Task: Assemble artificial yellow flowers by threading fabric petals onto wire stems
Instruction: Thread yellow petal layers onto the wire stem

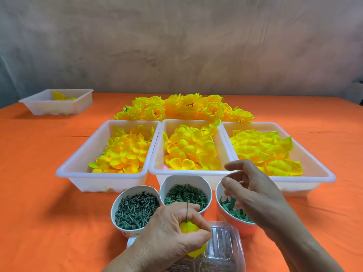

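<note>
Orange tablecloth [39, 213].
- Far left: 1 small white tray [39, 107], a few yellow pieces inside.
- Centre row: 3 white trays side by side, rims touching: left tray [78, 174], middle tray [196, 172], right tray [304, 186]. Each holds loose yellow petals [125, 154], too many to count.
- Behind them: 1 heap of finished flowers [182, 109].
- Near row: 3 cups: left cup [114, 209] with dark green pegs [135, 211]; middle cup [184, 180] with green rings [186, 193]; right cup [231, 222] with green leaf pieces [229, 205]. Print low on the left cup, not legible.
- 1 clear plastic box [225, 246] at the near edge.
- Left hand [169, 232], over the box: fingers curled tight round 1 yellow bud [187, 227]; 1 wire stem [186, 210] stands up out of it.
- Right hand [255, 191], above the right cup: thumb and forefinger apart, nothing seen between them.
</note>
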`<state>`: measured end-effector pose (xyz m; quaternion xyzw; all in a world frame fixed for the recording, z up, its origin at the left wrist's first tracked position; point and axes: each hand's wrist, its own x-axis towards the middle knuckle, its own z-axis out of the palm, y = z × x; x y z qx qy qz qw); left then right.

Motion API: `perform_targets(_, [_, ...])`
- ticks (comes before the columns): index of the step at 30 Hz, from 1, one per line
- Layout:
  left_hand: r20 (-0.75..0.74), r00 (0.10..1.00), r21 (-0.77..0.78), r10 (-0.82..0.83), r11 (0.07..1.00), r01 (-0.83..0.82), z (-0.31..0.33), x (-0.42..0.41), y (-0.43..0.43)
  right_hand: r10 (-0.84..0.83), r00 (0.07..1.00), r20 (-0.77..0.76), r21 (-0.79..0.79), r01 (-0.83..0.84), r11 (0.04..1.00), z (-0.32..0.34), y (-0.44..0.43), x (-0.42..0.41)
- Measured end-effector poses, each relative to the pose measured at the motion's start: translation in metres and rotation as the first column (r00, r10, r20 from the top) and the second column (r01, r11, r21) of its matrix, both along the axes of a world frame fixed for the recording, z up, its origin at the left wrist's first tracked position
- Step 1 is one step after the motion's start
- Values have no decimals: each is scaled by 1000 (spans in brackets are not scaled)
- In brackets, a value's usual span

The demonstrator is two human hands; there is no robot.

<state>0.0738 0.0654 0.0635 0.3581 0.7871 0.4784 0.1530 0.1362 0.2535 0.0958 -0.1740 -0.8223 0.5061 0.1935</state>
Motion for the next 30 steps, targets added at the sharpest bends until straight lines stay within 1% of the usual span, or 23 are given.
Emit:
perform_targets(4, [-50, 999, -46, 0, 999, -2, -2, -1, 1, -47, 999, -9, 22, 48, 999, 5, 23, -10])
perform_targets(8, [-87, 996, -31, -6, 1000, 4, -5, -1, 1, -207, 978, 0, 127, 205, 970, 8, 69, -29])
perform_targets(11, [-95, 995, -12, -25, 1000, 24, -8, -2, 2, -314, 947, 68, 208, 294, 933, 8, 111, -48])
perform_targets(14, [-93, 995, -10, -35, 999, 35, -10, -4, 2, -413, 897, 160, 346, 341, 874, 5, 148, -70])
perform_targets(16, [-97, 995, -7, -23, 1000, 22, -14, -6, 1, -469, 857, 214, 427, 350, 834, 1, 167, -83])
perform_targets(20, [-90, 996, -54, -1, 999, -4, -22, -8, 2, -552, 784, 285, 526, 353, 773, -10, 186, -106])
perform_targets(22, [-102, 995, -51, 22, 998, -27, -25, -8, 3, -560, 762, 325, 595, 296, 748, -18, 187, -113])
perform_targets(24, [-108, 993, -45, 41, 998, -46, -27, -8, 4, -546, 737, 399, 653, 190, 733, -27, 184, -117])
perform_targets(26, [-102, 994, -41, 42, 998, -47, -27, -8, 4, -535, 736, 415, 669, 152, 727, -34, 180, -117])
perform_targets(30, [-68, 997, -52, 35, 998, -38, -24, -8, 2, -520, 790, 325, 597, 255, 761, -29, 176, -111])
